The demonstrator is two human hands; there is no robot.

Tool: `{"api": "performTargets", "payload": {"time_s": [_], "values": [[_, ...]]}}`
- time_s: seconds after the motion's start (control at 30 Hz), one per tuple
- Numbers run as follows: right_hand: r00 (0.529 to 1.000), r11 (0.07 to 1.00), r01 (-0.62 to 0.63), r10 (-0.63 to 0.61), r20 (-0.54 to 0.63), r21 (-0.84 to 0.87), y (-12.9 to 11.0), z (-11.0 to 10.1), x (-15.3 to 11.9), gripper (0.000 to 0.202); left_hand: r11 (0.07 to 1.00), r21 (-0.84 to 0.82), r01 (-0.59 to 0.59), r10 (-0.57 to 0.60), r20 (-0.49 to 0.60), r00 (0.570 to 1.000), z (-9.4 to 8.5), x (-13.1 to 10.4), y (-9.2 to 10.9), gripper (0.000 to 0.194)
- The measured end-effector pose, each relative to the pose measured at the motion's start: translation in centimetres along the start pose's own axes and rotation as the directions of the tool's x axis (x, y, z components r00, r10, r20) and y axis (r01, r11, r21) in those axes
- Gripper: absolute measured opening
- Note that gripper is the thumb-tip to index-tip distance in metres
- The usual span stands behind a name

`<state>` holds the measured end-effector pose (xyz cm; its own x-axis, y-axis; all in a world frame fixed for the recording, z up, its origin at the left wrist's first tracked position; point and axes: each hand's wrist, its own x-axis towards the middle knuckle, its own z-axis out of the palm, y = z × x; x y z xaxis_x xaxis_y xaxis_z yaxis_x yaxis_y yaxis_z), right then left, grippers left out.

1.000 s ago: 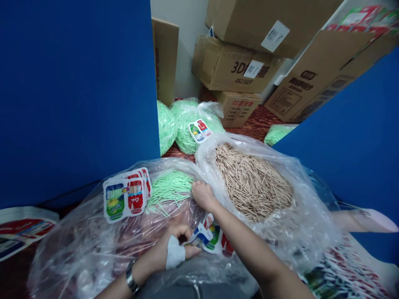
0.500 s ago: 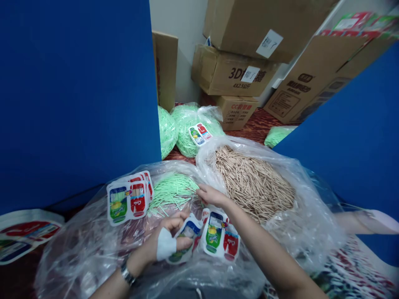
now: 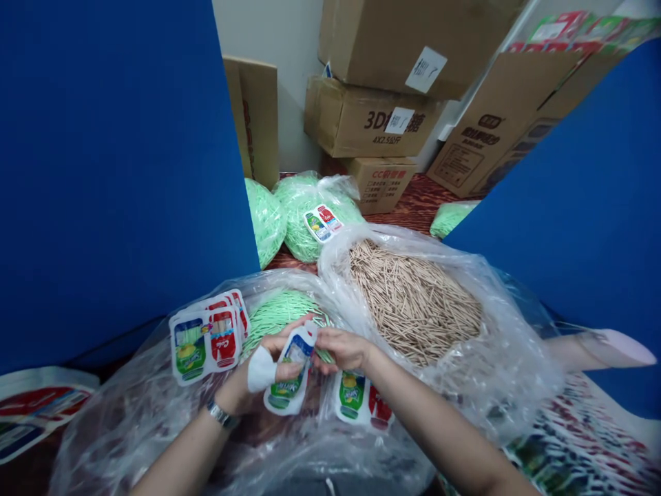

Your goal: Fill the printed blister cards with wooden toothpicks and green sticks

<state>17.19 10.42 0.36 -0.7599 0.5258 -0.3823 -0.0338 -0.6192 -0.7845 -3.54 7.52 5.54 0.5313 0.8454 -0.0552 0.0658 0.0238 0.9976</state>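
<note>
My left hand (image 3: 273, 362), with a white wrapping round the base of its thumb, is closed on a bottle-shaped Sprite and Cola packet (image 3: 286, 398) held tilted. Close against the packet's upper right edge, my right hand (image 3: 345, 349) pinches a few green candy-like sticks (image 3: 324, 355). Behind both hands lies a heap of loose green sticks (image 3: 281, 308) in an open clear plastic bag (image 3: 129, 427). Several packets with sticks showing (image 3: 190, 353) are stacked on the bag's left. More packets (image 3: 352, 401) lie under my right forearm, partly hidden.
An open bag of brown sticks (image 3: 413, 303) lies to the right. Tied bags of green sticks (image 3: 304, 238) and stacked cardboard boxes (image 3: 379, 124) stand behind. Blue panels (image 3: 113, 172) flank both sides. Another person's arm or leg (image 3: 583, 358) shows at the right.
My right hand has moved from the green heap down and left to the packet, bringing green sticks. My left hand has raised the packet and turned it more upright. The view has shifted slightly.
</note>
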Motion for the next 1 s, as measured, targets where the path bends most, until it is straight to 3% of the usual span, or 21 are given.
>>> {"api": "performTargets", "payload": {"time_s": [0.13,0.23,0.3,0.37,0.4,0.43,0.5,0.63,0.77,0.87,1.0], "values": [[0.999,0.993,-0.038,0.038,-0.009,-0.113,1.4,0.3,0.0,0.05,0.999,-0.027,-0.017,0.02,0.102,0.995,0.3,-1.6,-0.2,0.032],[0.975,0.93,-0.064,-0.02,-0.222,-0.362,0.1,-0.9,-0.9,0.04,0.996,0.091,-0.014,0.009,0.057,0.998,-0.1,-3.2,-0.6,0.02],[0.895,0.741,-0.151,-0.178,-0.409,-0.654,-1.5,-1.9,-1.1,0.032,0.983,0.183,-0.001,-0.003,0.026,1.0,-0.1,-4.0,-0.7,0.018],[0.824,0.417,-0.338,-0.302,-0.479,-0.844,-2.7,-2.5,-0.3,0.029,0.963,0.269,0.012,-0.016,0.012,1.0,0.3,-4.5,-0.5,0.017],[0.813,0.274,-0.415,-0.317,-0.489,-0.868,-3.0,-2.6,0.3,0.028,0.952,0.306,0.024,-0.026,0.005,1.0,0.6,-4.6,-0.3,0.018],[0.81,0.175,-0.466,-0.31,-0.498,-0.867,-3.1,-2.6,1.1,0.027,0.942,0.334,0.031,-0.033,0.001,0.999,0.9,-4.7,-0.1,0.019],[0.806,0.105,-0.516,-0.278,-0.523,-0.85,-2.7,-2.3,2.8,0.027,0.928,0.372,0.036,-0.041,0.006,0.999,1.4,-4.6,0.4,0.022],[0.798,0.089,-0.545,-0.251,-0.548,-0.834,-1.4,-1.5,5.0,0.033,0.922,0.388,0.006,-0.02,0.03,0.999,2.1,-4.5,1.0,0.021],[0.8,0.147,-0.532,-0.237,-0.552,-0.834,-1.8,-1.7,4.7,0.03,0.939,0.343,0.012,-0.02,0.022,1.0,2.0,-4.8,0.7,0.019],[0.813,0.256,-0.474,-0.24,-0.53,-0.843,-2.9,-2.3,3.3,0.025,0.926,0.373,0.061,-0.028,-0.093,0.995,1.9,-4.8,0.0,0.022],[0.851,0.515,-0.281,-0.257,-0.459,-0.81,-3.3,-2.5,1.2,0.033,0.907,0.415,0.069,0.032,-0.23,0.973,1.8,-4.2,-0.9,0.027]]}}
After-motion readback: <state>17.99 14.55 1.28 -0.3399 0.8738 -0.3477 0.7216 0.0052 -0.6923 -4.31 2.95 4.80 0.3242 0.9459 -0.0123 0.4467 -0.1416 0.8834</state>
